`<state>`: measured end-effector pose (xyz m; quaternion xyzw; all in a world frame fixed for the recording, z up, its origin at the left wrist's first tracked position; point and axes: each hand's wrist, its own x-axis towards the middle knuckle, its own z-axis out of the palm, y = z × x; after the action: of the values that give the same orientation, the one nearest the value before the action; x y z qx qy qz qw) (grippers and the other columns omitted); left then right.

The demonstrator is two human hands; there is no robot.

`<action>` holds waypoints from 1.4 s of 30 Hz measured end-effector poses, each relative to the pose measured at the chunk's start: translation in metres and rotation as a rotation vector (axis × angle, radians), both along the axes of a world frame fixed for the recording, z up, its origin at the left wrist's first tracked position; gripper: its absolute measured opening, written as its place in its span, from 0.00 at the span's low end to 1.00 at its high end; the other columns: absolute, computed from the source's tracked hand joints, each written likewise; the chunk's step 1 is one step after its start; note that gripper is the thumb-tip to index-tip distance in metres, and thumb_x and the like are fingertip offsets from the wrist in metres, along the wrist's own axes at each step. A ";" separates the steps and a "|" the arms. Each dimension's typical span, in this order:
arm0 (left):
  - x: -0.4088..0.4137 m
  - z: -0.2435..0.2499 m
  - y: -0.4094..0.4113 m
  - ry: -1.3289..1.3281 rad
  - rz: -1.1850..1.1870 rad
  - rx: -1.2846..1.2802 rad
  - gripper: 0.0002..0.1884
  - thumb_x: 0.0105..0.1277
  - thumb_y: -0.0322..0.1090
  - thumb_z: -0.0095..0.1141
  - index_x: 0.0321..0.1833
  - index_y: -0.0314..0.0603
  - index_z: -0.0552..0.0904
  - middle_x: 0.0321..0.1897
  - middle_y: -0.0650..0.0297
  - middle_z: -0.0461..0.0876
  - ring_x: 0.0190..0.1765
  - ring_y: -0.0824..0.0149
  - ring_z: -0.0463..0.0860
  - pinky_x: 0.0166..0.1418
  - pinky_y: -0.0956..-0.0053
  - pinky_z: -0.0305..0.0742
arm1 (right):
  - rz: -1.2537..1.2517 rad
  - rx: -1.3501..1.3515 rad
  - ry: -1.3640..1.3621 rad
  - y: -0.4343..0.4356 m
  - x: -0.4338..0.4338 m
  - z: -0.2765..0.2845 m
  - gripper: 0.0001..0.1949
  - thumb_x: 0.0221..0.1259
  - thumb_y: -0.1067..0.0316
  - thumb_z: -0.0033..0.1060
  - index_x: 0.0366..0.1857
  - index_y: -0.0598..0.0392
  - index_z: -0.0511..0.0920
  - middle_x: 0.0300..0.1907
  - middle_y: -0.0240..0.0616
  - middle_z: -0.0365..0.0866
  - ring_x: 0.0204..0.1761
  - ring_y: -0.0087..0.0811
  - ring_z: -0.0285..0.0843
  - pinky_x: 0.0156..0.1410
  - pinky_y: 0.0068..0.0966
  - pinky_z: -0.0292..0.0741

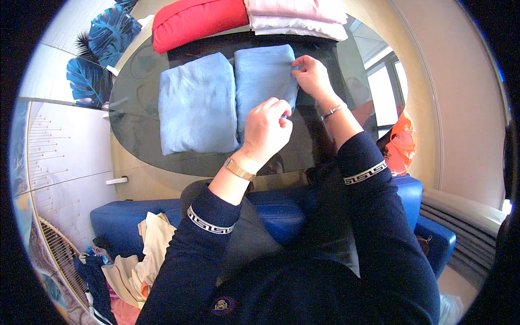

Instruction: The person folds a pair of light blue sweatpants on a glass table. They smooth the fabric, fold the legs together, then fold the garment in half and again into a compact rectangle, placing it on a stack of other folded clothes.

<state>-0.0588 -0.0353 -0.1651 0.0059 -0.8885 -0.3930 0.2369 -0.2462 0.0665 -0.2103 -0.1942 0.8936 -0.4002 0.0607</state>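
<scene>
A light-blue cloth [197,107], folded thick, lies on a dark glass oval table [138,142]. Beside it on the right is another folded blue section [262,75]; whether the two are joined under the gap cannot be told. My right hand [313,75] pinches the upper right edge of this right section between thumb and fingers. Lower down, my left hand [266,128] is curled at the near right corner of the same section, with a bit of blue showing between thumb and forefinger. It covers most of that corner.
Behind the blue cloth sit a red folded fabric [201,22] and a stack of pink and white folded fabric [298,18]. A blue sofa [134,211] bears heaped clothes [136,260]. An orange plastic bag [402,144] stands right of the table.
</scene>
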 end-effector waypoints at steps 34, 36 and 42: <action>0.011 -0.041 0.053 -0.453 -0.043 -0.476 0.36 0.70 0.56 0.58 0.74 0.42 0.72 0.72 0.45 0.66 0.78 0.40 0.58 0.77 0.27 0.45 | 0.610 0.266 0.526 -0.004 0.037 -0.002 0.31 0.61 0.41 0.67 0.68 0.37 0.77 0.77 0.39 0.67 0.83 0.53 0.50 0.78 0.68 0.52; 0.009 -0.040 0.045 -0.350 -0.053 -0.294 0.30 0.69 0.51 0.58 0.70 0.42 0.77 0.68 0.49 0.72 0.77 0.43 0.61 0.76 0.27 0.47 | 0.578 0.247 0.527 -0.006 0.037 -0.002 0.30 0.61 0.41 0.67 0.68 0.37 0.78 0.77 0.39 0.67 0.83 0.53 0.49 0.78 0.68 0.52; 0.009 -0.031 0.013 -0.309 0.182 -0.552 0.24 0.61 0.44 0.66 0.59 0.43 0.82 0.70 0.53 0.74 0.73 0.45 0.68 0.69 0.37 0.62 | 0.374 0.139 0.487 -0.012 0.033 0.000 0.30 0.60 0.51 0.70 0.67 0.45 0.76 0.75 0.48 0.68 0.79 0.56 0.55 0.74 0.58 0.64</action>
<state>-0.0499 -0.0226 -0.1958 0.0803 -0.9827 -0.1092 0.1261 -0.2136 0.0548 -0.2101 -0.4405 0.8560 -0.2616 -0.0694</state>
